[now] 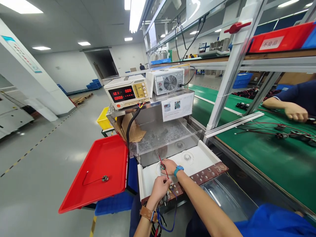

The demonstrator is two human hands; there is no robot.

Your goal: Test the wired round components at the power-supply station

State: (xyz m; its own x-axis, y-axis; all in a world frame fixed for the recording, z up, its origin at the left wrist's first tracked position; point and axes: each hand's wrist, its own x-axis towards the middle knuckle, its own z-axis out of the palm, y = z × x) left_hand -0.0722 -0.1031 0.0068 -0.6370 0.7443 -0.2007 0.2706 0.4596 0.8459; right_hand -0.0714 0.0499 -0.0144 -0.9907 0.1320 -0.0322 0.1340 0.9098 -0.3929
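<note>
My right hand (170, 166), with a blue band at the wrist, is closed on a small round motor with green on it (162, 167) over the white fixture tray (148, 181). A red wire (166, 172) runs past the part toward my left hand (160, 187). Those left fingers are pinched together on the wire's lower end, close to the brown terminal strip (197, 177) with its rows of metal studs. Blue and other coloured leads (175, 210) hang below the strip. Fingers hide much of the round part.
A red tray (96, 158) at left holds a similar round part (105, 178) with a thin wire. A power supply (128, 92) with red digits stands on the metal shelf. At right, a co-worker's hand (296, 112) rests over a green bench (266, 154) with wired parts.
</note>
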